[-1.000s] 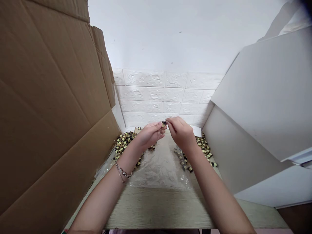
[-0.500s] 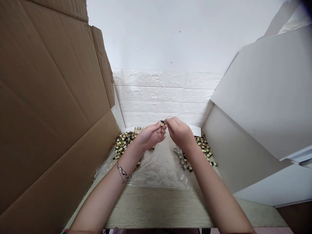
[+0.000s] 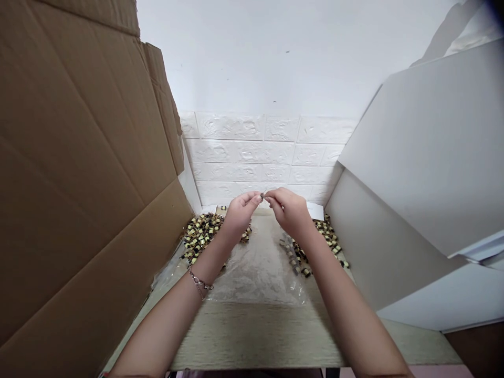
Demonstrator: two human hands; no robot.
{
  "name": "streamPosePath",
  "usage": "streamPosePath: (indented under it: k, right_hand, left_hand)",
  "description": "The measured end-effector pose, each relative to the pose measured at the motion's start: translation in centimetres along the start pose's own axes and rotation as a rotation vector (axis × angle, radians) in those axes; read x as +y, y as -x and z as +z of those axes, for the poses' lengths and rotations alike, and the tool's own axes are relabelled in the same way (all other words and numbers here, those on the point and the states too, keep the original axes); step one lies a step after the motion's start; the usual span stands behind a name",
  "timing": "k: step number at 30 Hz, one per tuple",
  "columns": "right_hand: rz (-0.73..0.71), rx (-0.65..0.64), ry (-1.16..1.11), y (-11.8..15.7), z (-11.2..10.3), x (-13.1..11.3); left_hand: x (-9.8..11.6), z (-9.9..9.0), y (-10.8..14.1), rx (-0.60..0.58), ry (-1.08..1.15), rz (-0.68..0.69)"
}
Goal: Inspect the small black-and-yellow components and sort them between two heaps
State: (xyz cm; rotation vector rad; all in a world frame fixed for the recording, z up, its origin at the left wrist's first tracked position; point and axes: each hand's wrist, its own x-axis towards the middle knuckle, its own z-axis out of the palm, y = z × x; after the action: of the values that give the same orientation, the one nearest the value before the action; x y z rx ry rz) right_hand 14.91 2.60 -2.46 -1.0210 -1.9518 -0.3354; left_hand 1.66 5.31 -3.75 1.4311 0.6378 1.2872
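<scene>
Head view shows the left hand (image 3: 241, 214) and right hand (image 3: 290, 211) pinching one small electronic component (image 3: 262, 196) between their fingertips above the table (image 3: 255, 336), its long axis and direction too hidden to tell.

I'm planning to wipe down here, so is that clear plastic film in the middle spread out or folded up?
Spread out: the clear plastic film lies flat, though wrinkled, across the wood-grain tabletop.

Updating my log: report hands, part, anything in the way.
Left hand pinches small component. Right hand fingertips at it. Transparent plastic bag on table below; nothing visibly blocking.
</scene>
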Motion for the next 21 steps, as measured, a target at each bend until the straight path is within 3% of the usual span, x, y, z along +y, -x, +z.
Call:
streamPosePath:
  k: [4, 9, 21]
  right_hand:
    - [0.021, 0.007, -0.032, -0.1, -0.2, -0.1]
    - [0.030, 0.020, -0.013, 0.0, -0.1, -0.2]
    - [0.065, -0.006, 0.063, 0.1, 0.2, -0.5]
  left_hand:
    - [0.2, -0.1, 0.3, 0.169, -0.483, 0.284]
    - [0.5, -0.3, 0.9, 0.239, -0.968, 0.554]
    - [0.3, -0.6, 1.2, 0.342, -1.377, 0.786]
